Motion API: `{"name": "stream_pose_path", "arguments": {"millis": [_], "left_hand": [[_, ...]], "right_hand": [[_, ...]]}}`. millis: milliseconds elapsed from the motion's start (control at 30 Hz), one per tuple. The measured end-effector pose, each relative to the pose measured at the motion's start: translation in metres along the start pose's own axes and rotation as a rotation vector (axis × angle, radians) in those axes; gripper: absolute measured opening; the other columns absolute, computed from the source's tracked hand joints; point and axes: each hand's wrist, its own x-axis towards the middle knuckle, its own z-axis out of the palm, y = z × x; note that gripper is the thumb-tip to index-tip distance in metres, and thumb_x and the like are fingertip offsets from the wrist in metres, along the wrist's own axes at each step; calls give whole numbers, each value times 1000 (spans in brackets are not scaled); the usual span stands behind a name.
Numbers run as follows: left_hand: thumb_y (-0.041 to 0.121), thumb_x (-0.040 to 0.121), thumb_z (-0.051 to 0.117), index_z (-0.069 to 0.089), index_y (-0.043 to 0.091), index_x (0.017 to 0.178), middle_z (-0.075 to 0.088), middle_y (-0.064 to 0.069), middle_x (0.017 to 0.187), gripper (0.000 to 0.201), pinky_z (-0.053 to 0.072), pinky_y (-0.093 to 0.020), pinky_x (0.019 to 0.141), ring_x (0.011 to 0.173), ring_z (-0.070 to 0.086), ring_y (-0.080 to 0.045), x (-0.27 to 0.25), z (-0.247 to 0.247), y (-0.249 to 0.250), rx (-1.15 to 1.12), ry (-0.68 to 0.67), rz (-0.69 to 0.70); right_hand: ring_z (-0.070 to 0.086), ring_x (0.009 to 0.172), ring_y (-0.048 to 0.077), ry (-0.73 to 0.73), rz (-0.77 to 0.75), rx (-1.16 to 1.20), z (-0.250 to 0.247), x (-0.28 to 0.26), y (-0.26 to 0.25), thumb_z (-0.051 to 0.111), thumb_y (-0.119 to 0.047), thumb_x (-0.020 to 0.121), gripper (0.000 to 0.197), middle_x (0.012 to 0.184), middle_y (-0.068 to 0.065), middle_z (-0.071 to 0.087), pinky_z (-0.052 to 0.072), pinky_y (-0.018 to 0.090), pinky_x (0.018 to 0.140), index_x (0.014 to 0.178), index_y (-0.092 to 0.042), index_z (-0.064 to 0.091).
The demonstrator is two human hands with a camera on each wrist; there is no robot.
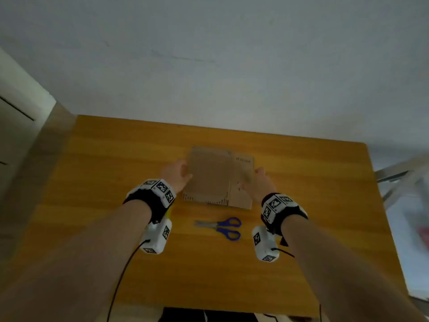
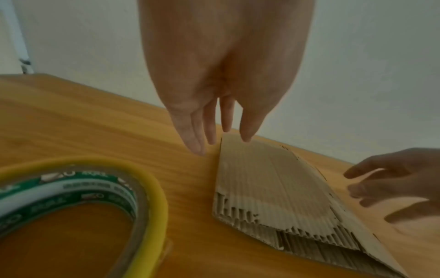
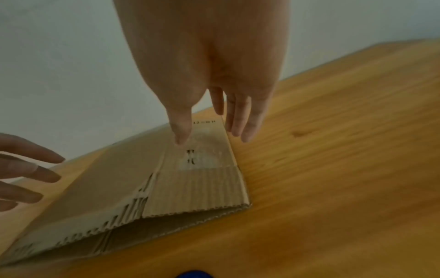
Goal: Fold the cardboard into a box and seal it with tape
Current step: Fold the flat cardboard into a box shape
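A flattened brown cardboard box (image 1: 216, 177) lies in the middle of the wooden table (image 1: 104, 154). My left hand (image 1: 177, 174) is at its left edge, fingers straight, thumb over the cardboard (image 2: 273, 178) and the other fingertips (image 2: 197, 144) beside the edge. My right hand (image 1: 257, 182) is at the right edge with straight fingers, thumb on top of the cardboard (image 3: 166, 188), the other fingers (image 3: 245, 127) down its side. Neither hand grips it. A roll of yellow tape (image 2: 95, 197) lies under my left wrist.
Blue-handled scissors (image 1: 222, 227) lie on the table in front of the cardboard, between my forearms. A grey wall runs behind the table's far edge. A metal frame (image 1: 394, 180) stands off the table's right side.
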Motion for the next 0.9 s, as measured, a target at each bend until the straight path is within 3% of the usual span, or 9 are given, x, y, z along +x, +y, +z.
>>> {"name": "stream_pose_path", "arguments": {"millis": [233,400,567,667,767,833,900], "left_hand": [[27,85,65,41,9,136,51,-11,137,59,43,-38,101,123,50,-26,17,15,0,-192,-73,-140],[24,83,68,44,7,135,51,-13,136,60,43,-41,102,122,51,-28,25,20,-4,-179,-90,-176],[24,83,69,43,5,136,53,-13,133,62,46,-43,99,118,53,-30,27,20,-12,-200,-98,-203],[25,81,71,45,6,134,57,-13,125,62,51,-45,92,110,57,-30,22,14,-11,-277,-69,-190],[26,79,72,49,8,127,59,-10,114,56,55,-44,85,101,59,-27,16,6,-8,-319,-61,-146],[25,78,73,51,11,120,59,-8,108,49,57,-43,78,96,60,-26,9,-1,-5,-335,-54,-121],[26,78,73,53,12,115,59,-6,105,44,58,-40,75,94,62,-25,2,-8,-2,-335,-58,-101]], "right_hand": [[50,120,33,2,23,51,9,10,8,75,-31,77,74,134,17,47,48,40,94,131,-6,31],[53,117,30,-12,90,141,9,17,13,78,-27,74,76,130,15,52,47,31,82,131,-7,32],[55,112,25,-26,51,195,7,21,20,82,-28,70,77,123,9,56,47,29,80,132,-8,41],[58,103,23,-13,36,291,5,23,27,83,-27,68,67,108,5,58,51,34,83,123,-9,50],[63,98,27,-13,41,470,-3,21,35,81,-19,72,43,97,6,62,56,43,84,104,-8,55],[64,97,29,-30,10,558,-11,13,37,76,-11,77,30,95,9,63,58,37,77,98,-5,56],[64,95,28,-36,-57,582,-20,4,37,73,-8,80,27,99,13,63,57,30,71,102,-1,58]]}}
